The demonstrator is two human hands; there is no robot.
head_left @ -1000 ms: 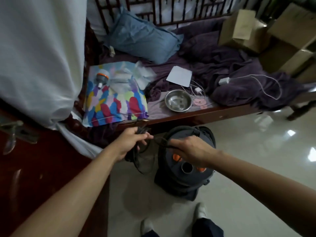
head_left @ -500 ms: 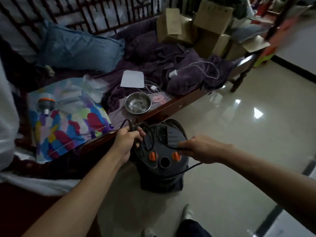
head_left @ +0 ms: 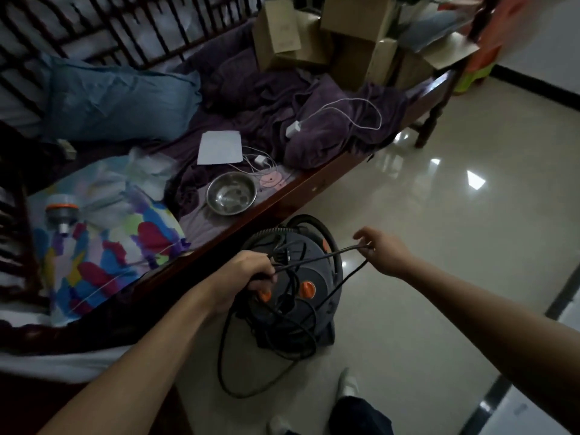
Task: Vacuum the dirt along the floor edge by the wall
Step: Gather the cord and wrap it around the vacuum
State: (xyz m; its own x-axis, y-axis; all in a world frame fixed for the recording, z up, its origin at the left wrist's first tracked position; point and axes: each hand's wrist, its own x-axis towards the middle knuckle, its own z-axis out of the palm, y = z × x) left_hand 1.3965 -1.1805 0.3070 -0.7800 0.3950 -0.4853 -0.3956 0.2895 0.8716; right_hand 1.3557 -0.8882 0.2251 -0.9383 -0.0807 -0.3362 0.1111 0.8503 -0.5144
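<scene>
One camera sits on the person's head. It looks forward and down, past both bare arms. The round dark grey vacuum cleaner with orange buttons (head_left: 314, 265) is close, low in the middle. The dark wooden bed (head_left: 266, 213) fills the top left; the shiny pale tiled floor (head_left: 439, 246) fills the right.

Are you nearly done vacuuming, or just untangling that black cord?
Barely started. Done: the vacuum stands on the floor beside the bed. In hand: the left hand grips a bunch of black cord, and the right hand pinches a strand pulled from it. Left: freeing the cord, plugging in, then all the vacuuming along the wall.
</scene>
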